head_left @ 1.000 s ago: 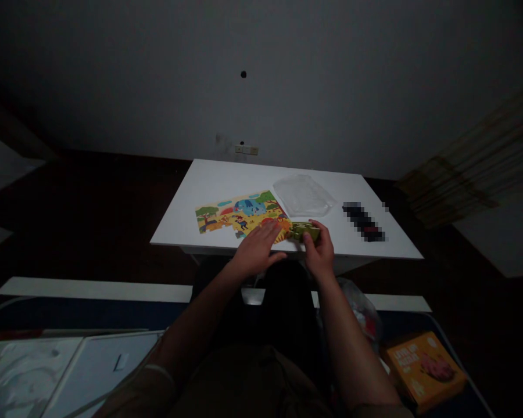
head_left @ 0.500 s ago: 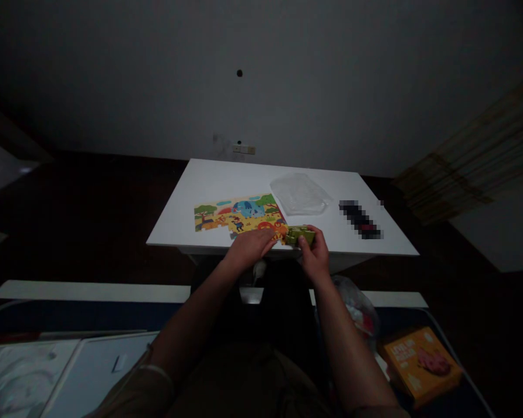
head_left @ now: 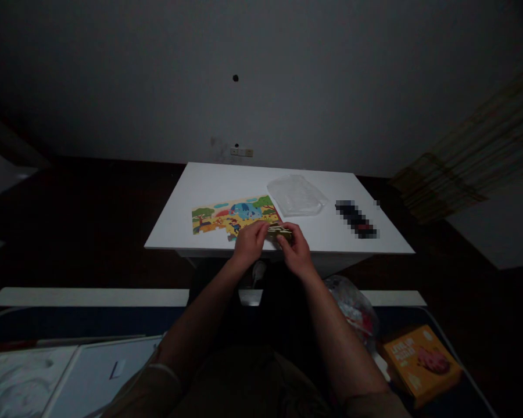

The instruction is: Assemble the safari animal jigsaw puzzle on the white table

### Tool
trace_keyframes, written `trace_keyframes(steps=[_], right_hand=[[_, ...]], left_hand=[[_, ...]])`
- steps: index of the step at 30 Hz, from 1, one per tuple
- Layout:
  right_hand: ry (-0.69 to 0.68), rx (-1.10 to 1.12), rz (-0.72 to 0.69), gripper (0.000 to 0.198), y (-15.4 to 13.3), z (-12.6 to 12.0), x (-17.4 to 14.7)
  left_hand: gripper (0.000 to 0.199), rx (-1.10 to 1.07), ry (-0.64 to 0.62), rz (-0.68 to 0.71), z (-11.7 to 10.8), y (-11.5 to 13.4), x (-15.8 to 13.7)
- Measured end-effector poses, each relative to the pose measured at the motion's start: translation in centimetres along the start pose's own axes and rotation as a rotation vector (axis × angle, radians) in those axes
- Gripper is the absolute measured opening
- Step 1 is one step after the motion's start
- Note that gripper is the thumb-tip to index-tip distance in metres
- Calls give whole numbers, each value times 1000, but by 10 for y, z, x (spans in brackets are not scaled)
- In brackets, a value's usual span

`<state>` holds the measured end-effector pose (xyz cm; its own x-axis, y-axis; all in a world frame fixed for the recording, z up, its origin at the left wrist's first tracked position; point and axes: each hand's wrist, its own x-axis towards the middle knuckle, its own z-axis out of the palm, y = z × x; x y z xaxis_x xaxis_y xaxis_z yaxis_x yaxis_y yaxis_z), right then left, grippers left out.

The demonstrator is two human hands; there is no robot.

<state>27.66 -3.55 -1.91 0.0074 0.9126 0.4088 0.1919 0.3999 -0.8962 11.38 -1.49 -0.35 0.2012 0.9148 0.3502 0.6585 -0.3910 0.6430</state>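
Note:
A stack of puzzle pieces (head_left: 280, 233), dark olive with pale edges, is held above the table's front edge. My right hand (head_left: 298, 251) grips it, thumb on the near side and fingers behind. My left hand (head_left: 248, 242) is closed, thumb and fingertips pinching at the stack's left end; exactly which piece they hold is hidden. Just beyond both hands lies a partly joined jigsaw puzzle (head_left: 213, 219) with a blue elephant, trees and yellow ground. Its lower right part is covered by my hands.
On the white table (head_left: 220, 177) a clear plastic bag (head_left: 297, 195) lies behind the hands, and a pixelated dark object (head_left: 356, 219) to the right. An orange puzzle box (head_left: 422, 364), a filled plastic bag (head_left: 353, 307) and an open white box (head_left: 100, 371) rest on the seat beside me.
My right hand has brought the stack left and tilted it, so more of its edges show. My left hand has risen off the jigsaw and closed at the stack.

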Motion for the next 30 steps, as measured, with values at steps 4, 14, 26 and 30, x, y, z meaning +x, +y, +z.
trace_keyframes(steps=[4, 14, 26, 30], right_hand=[[40, -47, 7, 29, 3, -20, -2], [255, 24, 131, 42, 17, -62, -19], [25, 26, 120, 41, 9, -65, -15], [-83, 1, 74, 46, 8, -54, 3]], left_hand=[[41, -55, -19, 34, 4, 11, 0], [36, 265, -329, 344, 10, 16, -3], [47, 226, -161, 59, 16, 19, 12], [50, 243, -97, -11, 19, 15, 20]])
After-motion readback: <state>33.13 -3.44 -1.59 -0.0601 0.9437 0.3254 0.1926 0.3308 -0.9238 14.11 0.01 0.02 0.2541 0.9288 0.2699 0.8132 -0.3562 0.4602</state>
